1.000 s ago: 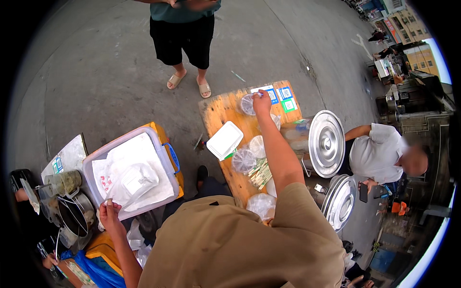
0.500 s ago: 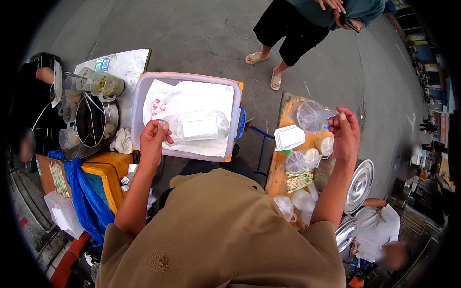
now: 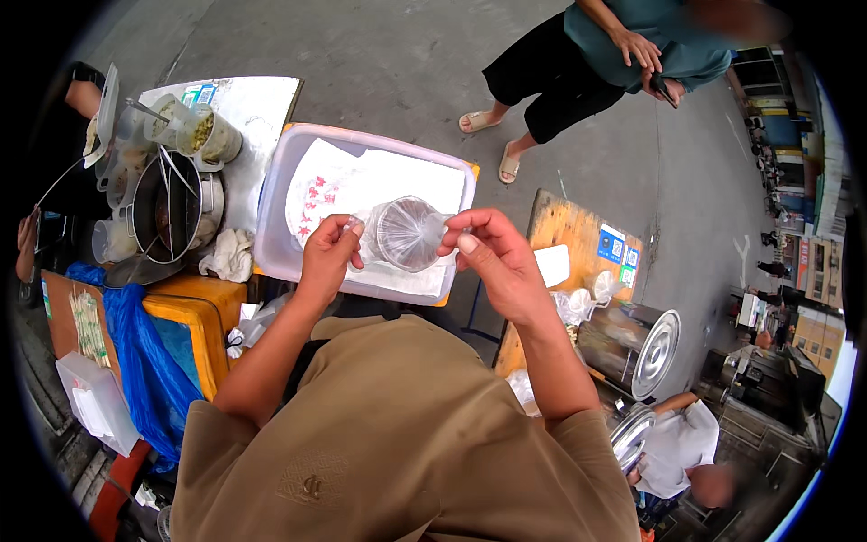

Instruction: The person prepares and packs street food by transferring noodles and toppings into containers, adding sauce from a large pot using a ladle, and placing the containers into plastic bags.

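Observation:
In front of me, over the white cloth [image 3: 370, 172] in a translucent plastic tub [image 3: 271, 237], hangs a round clear tub wrapped in a thin plastic bag [image 3: 408, 235]. My right hand [image 3: 497, 262] pinches the gathered end of that bag on its right side. On the other side, my left hand [image 3: 329, 264] is closed, thumb against fingers, at the edge of a clear plastic bag. The bagged round tub covers most of what lies behind it, including the white box seen in that bag earlier.
At left stand a dark pot [image 3: 169, 212], clear jugs of food [image 3: 210, 137] and a blue plastic bag [image 3: 149, 352]. A wooden table [image 3: 553, 217] at right bears a white container [image 3: 553, 265]; a steel lid [image 3: 657, 355] is beyond it. Someone [image 3: 623, 63] stands ahead.
My right hand has brought the bagged round tub leftward from above the wooden table to over the plastic tub. My left hand has moved slightly right, still pinching its bag.

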`<state>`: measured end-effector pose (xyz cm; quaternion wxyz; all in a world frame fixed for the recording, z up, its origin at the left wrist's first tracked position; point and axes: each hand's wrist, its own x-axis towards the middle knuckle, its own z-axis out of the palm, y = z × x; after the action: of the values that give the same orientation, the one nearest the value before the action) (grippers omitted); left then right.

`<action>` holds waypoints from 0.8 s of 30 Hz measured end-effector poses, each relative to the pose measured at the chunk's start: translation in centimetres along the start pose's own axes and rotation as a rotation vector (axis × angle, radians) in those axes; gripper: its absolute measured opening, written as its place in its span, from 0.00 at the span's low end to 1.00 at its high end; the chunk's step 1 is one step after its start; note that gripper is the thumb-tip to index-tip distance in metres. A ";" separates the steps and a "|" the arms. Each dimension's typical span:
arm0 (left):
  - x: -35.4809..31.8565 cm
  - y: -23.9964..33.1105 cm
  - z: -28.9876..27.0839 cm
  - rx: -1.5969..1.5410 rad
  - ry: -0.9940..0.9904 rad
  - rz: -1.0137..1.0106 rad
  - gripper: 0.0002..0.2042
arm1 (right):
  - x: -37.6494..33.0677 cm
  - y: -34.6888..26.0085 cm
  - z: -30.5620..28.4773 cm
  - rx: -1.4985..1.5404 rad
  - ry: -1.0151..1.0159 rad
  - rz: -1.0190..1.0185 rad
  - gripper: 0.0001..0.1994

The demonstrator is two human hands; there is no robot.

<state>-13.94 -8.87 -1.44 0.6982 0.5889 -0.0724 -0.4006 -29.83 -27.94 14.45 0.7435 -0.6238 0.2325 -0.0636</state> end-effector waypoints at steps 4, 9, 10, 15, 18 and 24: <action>0.5 -0.4 -0.6 0.016 -0.006 -0.009 0.06 | 2.0 6.5 2.2 -0.075 -0.015 -0.052 0.11; 0.1 0.6 0.8 -0.060 -0.100 -0.179 0.08 | 2.3 8.1 3.6 -0.479 -0.023 -0.160 0.10; 0.0 0.9 1.7 -0.083 -0.130 -0.194 0.09 | 2.1 7.6 3.8 -0.450 -0.028 -0.165 0.09; 0.8 0.6 4.7 -0.219 -0.232 -0.267 0.10 | 0.6 9.1 3.3 -0.606 -0.053 -0.151 0.10; 1.6 0.1 5.6 -0.197 -0.234 -0.283 0.10 | -0.5 10.6 3.5 -0.762 -0.061 -0.307 0.10; 2.2 -0.4 5.1 -0.140 -0.172 -0.263 0.13 | -3.5 11.1 -0.9 -0.560 0.092 -0.336 0.10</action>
<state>-15.59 -14.24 -1.13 0.6702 0.5068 -0.0262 -0.5416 -35.44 -25.01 4.67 0.5109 -0.8301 0.1682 -0.1472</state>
